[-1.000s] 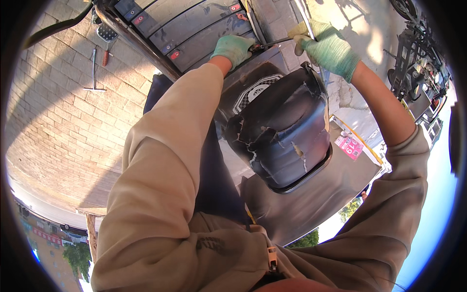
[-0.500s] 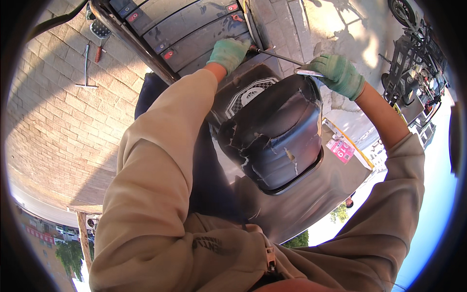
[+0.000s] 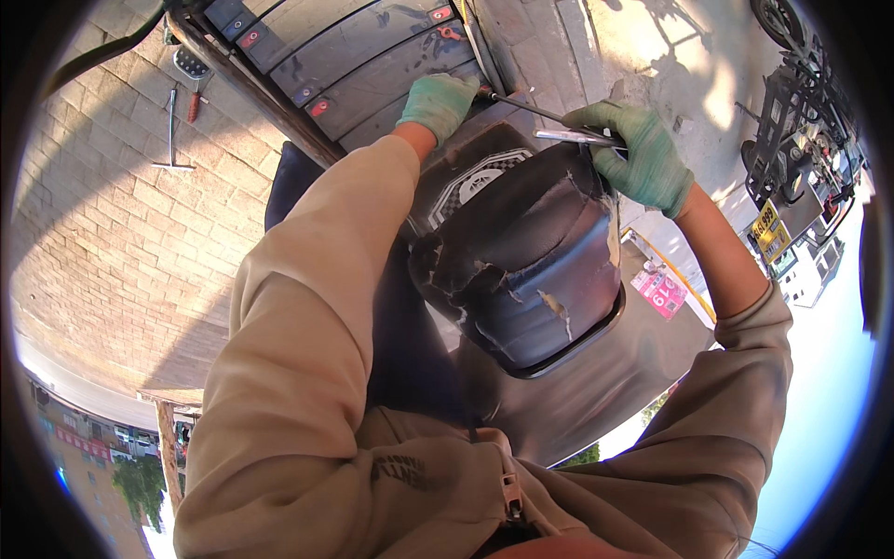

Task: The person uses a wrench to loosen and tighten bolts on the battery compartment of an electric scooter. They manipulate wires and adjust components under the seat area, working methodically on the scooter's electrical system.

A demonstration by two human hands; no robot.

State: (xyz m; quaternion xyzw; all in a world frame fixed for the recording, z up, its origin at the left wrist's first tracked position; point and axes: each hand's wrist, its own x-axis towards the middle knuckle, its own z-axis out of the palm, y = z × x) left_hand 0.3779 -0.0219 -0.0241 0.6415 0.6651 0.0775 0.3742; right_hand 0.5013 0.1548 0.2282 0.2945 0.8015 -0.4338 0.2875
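My right hand (image 3: 647, 156), in a green work glove, is closed around a chrome bar (image 3: 563, 136). The bar looks like the handle of a T-handle wrench, whose dark shaft (image 3: 528, 108) slants away to the upper left. Near the shaft's far end, my left hand (image 3: 436, 107), also gloved, has its fingers curled; what they grip is hidden. Just below the hands is a black seat (image 3: 521, 252) with a cracked, torn cover. Between the seat and my left hand lies a dark panel (image 3: 466, 149) with a round checkered emblem.
A slatted cargo bed (image 3: 363, 65) with red fittings stretches beyond my left hand. On the paving at left lie a T-shaped metal tool (image 3: 171, 130) and a red-handled tool (image 3: 194, 107) beside a pedal (image 3: 192, 63). A parked vehicle (image 3: 792, 140) stands at far right.
My right hand has come slightly nearer and turned, and the chrome bar has swung so more of it sticks out to the left. My left hand has stayed in place.
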